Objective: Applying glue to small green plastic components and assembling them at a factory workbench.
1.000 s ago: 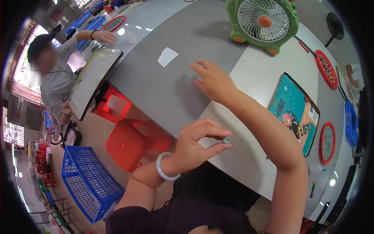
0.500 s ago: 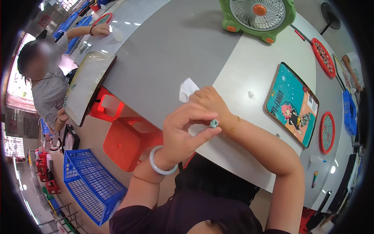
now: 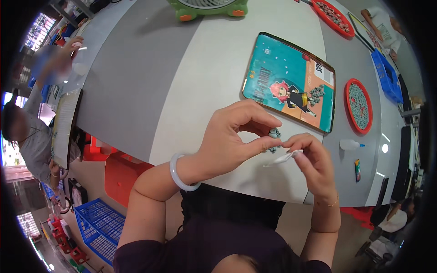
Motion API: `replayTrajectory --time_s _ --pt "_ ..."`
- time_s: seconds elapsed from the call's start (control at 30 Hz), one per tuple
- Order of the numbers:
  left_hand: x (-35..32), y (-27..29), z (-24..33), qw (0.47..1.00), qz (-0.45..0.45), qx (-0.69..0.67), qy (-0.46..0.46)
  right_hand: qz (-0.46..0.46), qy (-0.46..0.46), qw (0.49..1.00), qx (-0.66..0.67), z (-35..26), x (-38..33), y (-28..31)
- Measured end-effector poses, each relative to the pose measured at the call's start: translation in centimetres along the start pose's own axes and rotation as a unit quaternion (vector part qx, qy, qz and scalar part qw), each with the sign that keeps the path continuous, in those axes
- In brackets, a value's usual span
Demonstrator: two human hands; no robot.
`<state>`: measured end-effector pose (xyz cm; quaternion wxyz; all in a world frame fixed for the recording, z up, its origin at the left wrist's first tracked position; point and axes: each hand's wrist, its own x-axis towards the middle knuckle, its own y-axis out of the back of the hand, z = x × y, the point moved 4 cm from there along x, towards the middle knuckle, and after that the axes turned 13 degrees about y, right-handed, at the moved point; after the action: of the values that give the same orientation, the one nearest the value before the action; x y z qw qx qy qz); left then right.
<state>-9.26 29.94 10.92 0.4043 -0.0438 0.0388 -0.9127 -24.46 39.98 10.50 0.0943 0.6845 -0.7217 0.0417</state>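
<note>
My left hand [image 3: 234, 136], with a pale bangle on its wrist, is closed, pinching a small grey-green piece [image 3: 274, 133] between thumb and fingers; its exact kind is too small to tell. Just right of it, my right hand [image 3: 316, 166] is closed on a thin white piece of cloth or paper [image 3: 286, 157]. More small grey-green pieces [image 3: 273, 149] show just below the left thumb, partly hidden by it. Beyond both hands lies a dark-rimmed tray [image 3: 291, 77] with a teal and orange cartoon sheet; a cluster of similar pieces [image 3: 317, 93] sits on it.
A red-rimmed round tray of grey-green pieces [image 3: 347, 107] stands at the right, another red tray [image 3: 314, 4] farther back. Near them are a white squeeze bottle [image 3: 350, 144], a small tube [image 3: 357, 170] and a blue basket [image 3: 386, 77]. A green fan [image 3: 209, 11] stands far off. Co-workers sit around.
My view has swung right. My right hand, formerly beyond the left with the white piece, has come round to its right side, bringing the white piece close to the pinched grey-green piece.
</note>
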Motion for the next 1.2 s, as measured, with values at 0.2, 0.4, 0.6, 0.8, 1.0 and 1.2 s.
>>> replayTrajectory --time_s 0.2,0.4,0.6,0.8,1.0,1.2 --pt "1.6 -2.9 -1.2 0.999 -0.024 0.016 0.040 0.109 0.004 0.986 0.125 2.0 0.4 3.7" --pt "1.7 -3.2 -3.1 0.993 -0.054 -0.011 0.103 0.138 -0.003 0.971 0.193 3.0 -0.5 4.3" --pt "1.7 -3.1 -4.2 0.988 -0.073 -0.015 0.139 0.114 0.050 0.988 0.088 2.4 -0.4 3.9" --pt "1.7 -3.2 -4.2 0.994 -0.050 0.076 0.067 0.113 0.115 0.986 -0.047 1.9 -0.2 3.3" --pt "1.5 -3.6 -4.0 0.984 -0.024 0.173 -0.017 0.085 0.191 0.956 -0.206 1.6 -0.1 2.5" --pt "1.3 -3.8 -3.9 0.972 -0.029 0.230 -0.039 0.051 0.185 0.947 -0.257 1.3 0.1 2.0"
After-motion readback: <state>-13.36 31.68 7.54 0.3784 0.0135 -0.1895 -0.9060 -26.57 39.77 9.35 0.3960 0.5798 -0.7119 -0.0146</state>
